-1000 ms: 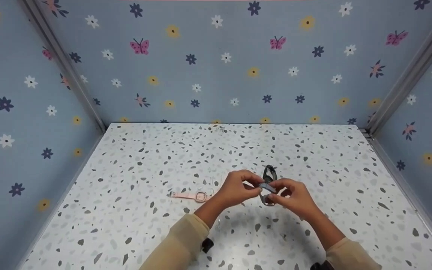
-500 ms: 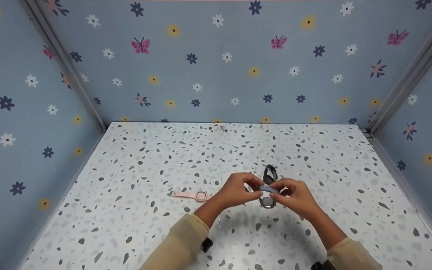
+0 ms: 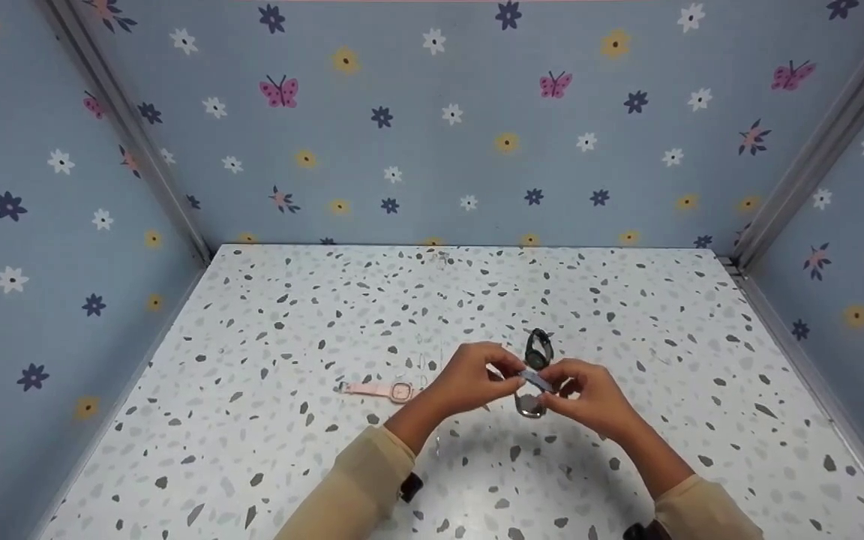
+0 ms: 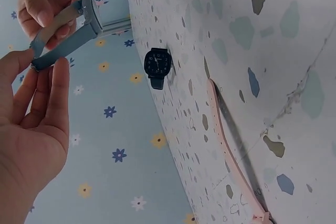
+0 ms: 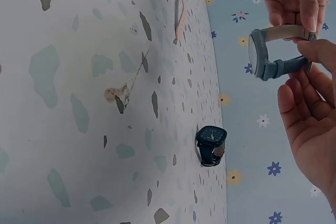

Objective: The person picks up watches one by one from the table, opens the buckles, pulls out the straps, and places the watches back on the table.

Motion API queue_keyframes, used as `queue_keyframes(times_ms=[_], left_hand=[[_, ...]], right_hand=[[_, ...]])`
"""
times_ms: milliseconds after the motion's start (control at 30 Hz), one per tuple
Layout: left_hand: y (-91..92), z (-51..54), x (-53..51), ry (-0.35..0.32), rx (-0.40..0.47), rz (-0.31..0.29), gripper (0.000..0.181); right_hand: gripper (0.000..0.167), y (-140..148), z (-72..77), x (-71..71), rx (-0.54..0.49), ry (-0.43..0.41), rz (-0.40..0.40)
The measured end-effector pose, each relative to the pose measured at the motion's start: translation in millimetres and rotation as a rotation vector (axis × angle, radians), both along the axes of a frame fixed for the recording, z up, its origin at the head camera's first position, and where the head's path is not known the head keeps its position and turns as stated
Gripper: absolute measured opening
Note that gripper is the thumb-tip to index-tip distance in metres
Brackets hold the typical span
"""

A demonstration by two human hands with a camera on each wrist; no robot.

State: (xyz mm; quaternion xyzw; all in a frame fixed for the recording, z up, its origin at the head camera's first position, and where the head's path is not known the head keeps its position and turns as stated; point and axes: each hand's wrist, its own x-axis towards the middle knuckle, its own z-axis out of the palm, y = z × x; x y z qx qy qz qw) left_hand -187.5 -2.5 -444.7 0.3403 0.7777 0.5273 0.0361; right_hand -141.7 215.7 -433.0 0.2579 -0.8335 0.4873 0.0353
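At the left, a pink watch (image 3: 402,392) lies stretched out on the speckled white worktop (image 3: 252,420), dial up, its right-hand strap partly hidden by the left hand (image 3: 475,381), whose thumb and fingers pinch the strap of a blue-grey watch (image 4: 68,47). That watch hangs above the worktop between both hands, its strap bent into a loop and its case towards the person. Beyond it stands a looped black watch (image 3: 538,350), and furthest right the right hand (image 3: 588,390), fingers bent, pinches the blue-grey strap too.

Blue flower-patterned walls (image 3: 391,52), grey corner strips (image 3: 128,127), a white speckled tabletop (image 3: 252,435).
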Motion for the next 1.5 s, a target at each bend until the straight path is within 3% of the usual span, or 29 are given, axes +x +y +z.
queue_keyframes(times_ms=[200, 433, 600, 733, 867, 1233, 1500], left_hand=[[-1.1, -2.1, -0.4, -0.014, 0.025, 0.006, 0.009], [-5.9, 0.1, -0.7, 0.029, -0.036, -0.012, 0.008], [-7.3, 4.5, -3.3, 0.170, -0.119, -0.023, 0.008], [-6.3, 9.1, -3.7, 0.311, -0.241, -0.015, 0.009], [-4.4, 14.0, -2.7, 0.405, -0.345, -0.016, 0.011], [-3.5, 13.5, -3.5, 0.382, -0.360, -0.044, 0.011], [-3.6, 13.5, -0.6, 0.426, -0.371, -0.040, 0.008]], right_hand=[[0.014, 0.2, 0.8, 0.2, 0.020, -0.050, -0.029], [0.013, -0.7, 5.6, 0.9, -0.005, -0.045, -0.038], [0.016, -0.2, 7.3, 1.4, 0.020, 0.028, -0.018], [0.017, -0.3, 9.2, 0.5, 0.039, 0.051, 0.000], [0.017, -0.8, 10.0, -0.6, 0.053, 0.074, 0.018], [0.017, -2.9, 11.4, -1.6, 0.035, 0.060, 0.040], [0.018, -5.9, 12.4, -0.1, 0.049, 0.098, 0.046]])
